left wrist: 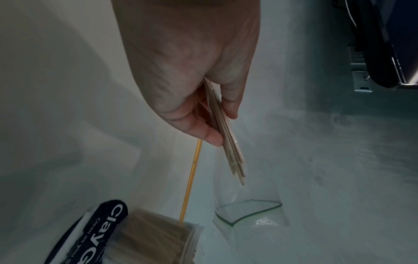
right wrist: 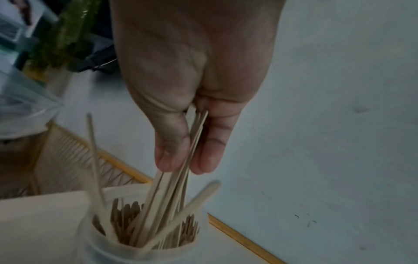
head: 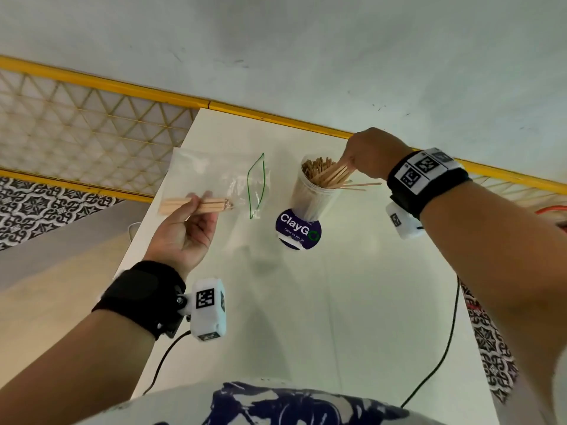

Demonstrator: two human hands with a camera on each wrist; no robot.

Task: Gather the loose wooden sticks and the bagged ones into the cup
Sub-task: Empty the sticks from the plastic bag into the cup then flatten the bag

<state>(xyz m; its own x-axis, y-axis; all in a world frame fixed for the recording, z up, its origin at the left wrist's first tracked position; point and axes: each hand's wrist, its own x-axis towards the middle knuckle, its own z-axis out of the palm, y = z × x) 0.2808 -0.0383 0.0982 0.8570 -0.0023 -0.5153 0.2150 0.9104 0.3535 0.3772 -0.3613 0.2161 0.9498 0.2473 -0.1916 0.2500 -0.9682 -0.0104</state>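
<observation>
A translucent cup (head: 310,194) packed with wooden sticks stands at the far middle of the white table (head: 337,302). My right hand (head: 348,167) hovers over its rim and pinches several sticks (right wrist: 192,142) whose lower ends are inside the cup (right wrist: 135,250). A few sticks (head: 362,185) lean out over the rim to the right. To the left, my left hand (head: 199,207) pinches a bundle of sticks (head: 196,205) through a clear zip bag (head: 214,176). The bag's green-edged mouth (left wrist: 248,209) gapes open toward the cup (left wrist: 158,237).
A dark round "ClayGo" sticker (head: 297,230) lies on the table just in front of the cup. A yellow rail (head: 276,118) and wall run behind the table; its left edge (head: 159,194) drops off beside my left hand. Black cables (head: 445,348) trail over the near right.
</observation>
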